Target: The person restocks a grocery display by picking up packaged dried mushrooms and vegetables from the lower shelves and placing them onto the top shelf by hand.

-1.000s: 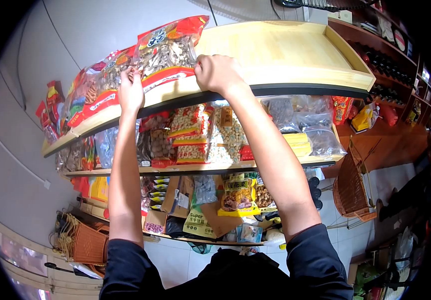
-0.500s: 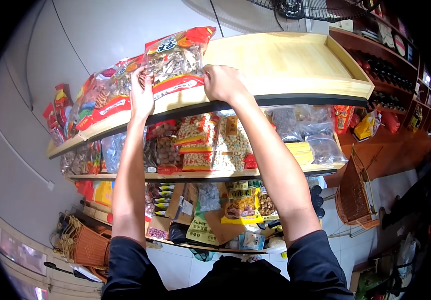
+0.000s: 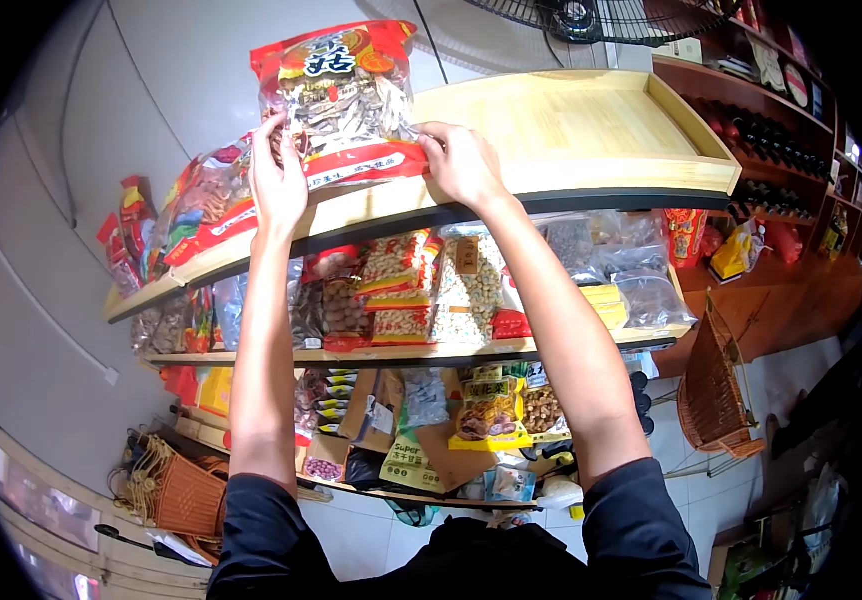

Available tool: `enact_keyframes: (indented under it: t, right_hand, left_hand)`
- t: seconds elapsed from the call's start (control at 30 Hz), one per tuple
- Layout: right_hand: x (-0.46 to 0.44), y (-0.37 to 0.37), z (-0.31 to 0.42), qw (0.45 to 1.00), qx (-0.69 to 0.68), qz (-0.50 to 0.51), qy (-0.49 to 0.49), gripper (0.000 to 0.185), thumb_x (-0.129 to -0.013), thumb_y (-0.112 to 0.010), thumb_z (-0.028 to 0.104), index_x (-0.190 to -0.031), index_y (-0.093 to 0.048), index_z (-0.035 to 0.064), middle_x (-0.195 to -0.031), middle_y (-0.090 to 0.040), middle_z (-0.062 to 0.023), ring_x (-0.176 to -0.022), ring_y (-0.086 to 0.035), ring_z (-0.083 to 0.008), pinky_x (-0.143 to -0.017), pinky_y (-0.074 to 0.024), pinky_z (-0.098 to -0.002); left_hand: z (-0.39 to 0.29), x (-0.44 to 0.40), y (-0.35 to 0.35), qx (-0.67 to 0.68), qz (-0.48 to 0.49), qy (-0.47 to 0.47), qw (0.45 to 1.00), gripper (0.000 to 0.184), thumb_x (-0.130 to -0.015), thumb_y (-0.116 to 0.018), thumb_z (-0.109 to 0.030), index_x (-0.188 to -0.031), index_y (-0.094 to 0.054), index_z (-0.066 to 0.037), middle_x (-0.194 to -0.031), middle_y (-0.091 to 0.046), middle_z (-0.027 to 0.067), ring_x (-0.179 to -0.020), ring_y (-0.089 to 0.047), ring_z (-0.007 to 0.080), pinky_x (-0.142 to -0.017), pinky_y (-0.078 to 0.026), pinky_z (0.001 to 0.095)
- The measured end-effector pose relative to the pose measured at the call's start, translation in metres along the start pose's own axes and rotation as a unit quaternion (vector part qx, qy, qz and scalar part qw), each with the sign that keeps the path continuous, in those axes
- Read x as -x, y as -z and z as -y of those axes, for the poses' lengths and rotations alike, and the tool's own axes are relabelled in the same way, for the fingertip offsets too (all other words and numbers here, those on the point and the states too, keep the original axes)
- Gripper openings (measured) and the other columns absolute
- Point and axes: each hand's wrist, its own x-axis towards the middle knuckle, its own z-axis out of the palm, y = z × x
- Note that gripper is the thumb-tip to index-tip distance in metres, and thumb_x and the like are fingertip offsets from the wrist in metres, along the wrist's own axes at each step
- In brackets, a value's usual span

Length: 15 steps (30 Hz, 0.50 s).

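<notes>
A large clear-and-red bag of dried mushrooms (image 3: 356,110) stands on the wooden top shelf (image 3: 551,115), its printed front facing me. My left hand (image 3: 278,185) grips the bag's left side, fingers partly behind its edge. At the lower right edge, my right hand (image 3: 463,165) holds the bag between thumb and fingers. Just left of my left hand, other red-trimmed bags of dried goods (image 3: 213,195) lie along the same shelf. The bag's back and its contact with the shelf boards are hidden.
Below, a middle shelf (image 3: 411,355) holds bags of nuts (image 3: 466,285) and dark dried goods. A lower shelf carries a yellow packet (image 3: 488,410) and boxes. Wicker baskets (image 3: 716,385) stand at both sides. A black fan (image 3: 581,20) is above, behind the shelf.
The mushroom bag has been raised from a leaning position to more upright, showing more of its front. Both hands have shifted with it; the right fingers have moved to its side edge.
</notes>
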Motion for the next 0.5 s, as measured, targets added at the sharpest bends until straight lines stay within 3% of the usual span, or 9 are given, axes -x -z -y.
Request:
enact_keyframes:
  t: [0.1,0.13,0.2,0.27,0.3,0.37,0.4,0.5]
  right_hand:
    - [0.001,-0.002,-0.002,0.999,-0.041,-0.025,0.019,0.025,-0.091,-0.054,0.023,-0.107,-0.069,0.0108,-0.093,-0.067,-0.0181,-0.091,-0.064,-0.035,-0.081,-0.0493,-0.0386]
    - [0.001,-0.004,-0.004,0.996,-0.077,-0.042,0.033,0.024,-0.091,-0.055,0.023,-0.105,-0.069,0.011,-0.093,-0.068,-0.0173,-0.09,-0.064,-0.0352,-0.079,-0.0497,-0.0396]
    - [0.0,-0.006,-0.008,0.99,-0.114,-0.062,0.048,0.023,-0.09,-0.055,0.024,-0.103,-0.07,0.0112,-0.093,-0.068,-0.0164,-0.089,-0.064,-0.0355,-0.078,-0.0502,-0.0407]
    - [0.002,-0.008,-0.011,0.976,-0.199,-0.044,0.072,0.021,-0.09,-0.056,0.018,-0.103,-0.069,0.0058,-0.094,-0.068,-0.0173,-0.087,-0.066,-0.0323,-0.077,-0.0505,-0.0353]
    - [0.002,-0.009,-0.012,0.976,-0.201,-0.044,0.074,0.021,-0.09,-0.056,0.018,-0.103,-0.069,0.0058,-0.094,-0.068,-0.0173,-0.087,-0.066,-0.0323,-0.077,-0.0505,-0.0353]
    - [0.009,-0.006,-0.01,0.953,-0.281,-0.043,0.105,0.02,-0.09,-0.056,0.011,-0.103,-0.068,0.001,-0.093,-0.068,-0.0189,-0.085,-0.068,-0.0278,-0.077,-0.0503,-0.0315]
    - [0.016,-0.005,-0.008,0.949,-0.287,-0.049,0.119,0.019,-0.09,-0.057,0.008,-0.103,-0.066,-0.0012,-0.093,-0.068,-0.0208,-0.084,-0.068,-0.0245,-0.077,-0.05,-0.0308]
    - [0.043,0.013,0.01,0.943,-0.319,-0.02,0.096,0.018,-0.09,-0.058,0.007,-0.102,-0.067,-0.0018,-0.095,-0.07,-0.0169,-0.086,-0.066,-0.0202,-0.081,-0.0493,-0.0297]
  left_hand:
    - [-0.011,-0.004,0.013,-0.011,0.012,0.019,1.0,0.026,-0.096,-0.047,-0.007,-0.121,-0.053,-0.003,-0.102,-0.065,0.0132,-0.091,-0.06,0.016,-0.083,-0.047,0.0293]
    - [-0.015,-0.007,0.014,-0.016,-0.02,-0.039,0.999,0.023,-0.096,-0.047,-0.007,-0.117,-0.056,-0.002,-0.099,-0.065,0.0122,-0.088,-0.06,0.0161,-0.081,-0.047,0.0291]
    - [-0.023,-0.006,0.021,-0.029,-0.015,-0.056,0.998,0.022,-0.096,-0.047,-0.006,-0.115,-0.057,-0.001,-0.098,-0.065,0.0118,-0.086,-0.06,0.016,-0.079,-0.047,0.0294]
    - [-0.031,-0.005,0.026,-0.049,-0.032,-0.132,0.99,0.019,-0.095,-0.047,-0.004,-0.11,-0.059,0.0,-0.096,-0.065,0.0099,-0.08,-0.059,0.0148,-0.074,-0.048,0.0287]
    - [-0.036,-0.003,0.03,-0.051,-0.033,-0.133,0.989,0.019,-0.095,-0.047,-0.004,-0.11,-0.059,0.0,-0.096,-0.065,0.0099,-0.08,-0.059,0.0148,-0.074,-0.048,0.0287]
    - [-0.052,0.009,0.041,-0.015,-0.003,-0.04,0.999,0.019,-0.094,-0.048,-0.001,-0.109,-0.06,0.0,-0.096,-0.065,0.01,-0.079,-0.059,0.0138,-0.073,-0.048,0.0268]
    - [-0.053,0.011,0.043,-0.015,-0.035,-0.066,0.997,0.017,-0.09,-0.048,0.001,-0.101,-0.062,0.0,-0.092,-0.063,0.0129,-0.086,-0.061,0.0232,-0.078,-0.048,0.0316]
    - [-0.084,0.026,0.067,0.016,-0.052,-0.045,0.997,0.018,-0.086,-0.05,0.007,-0.099,-0.061,0.001,-0.092,-0.062,0.0139,-0.085,-0.06,0.0237,-0.077,-0.048,0.0322]
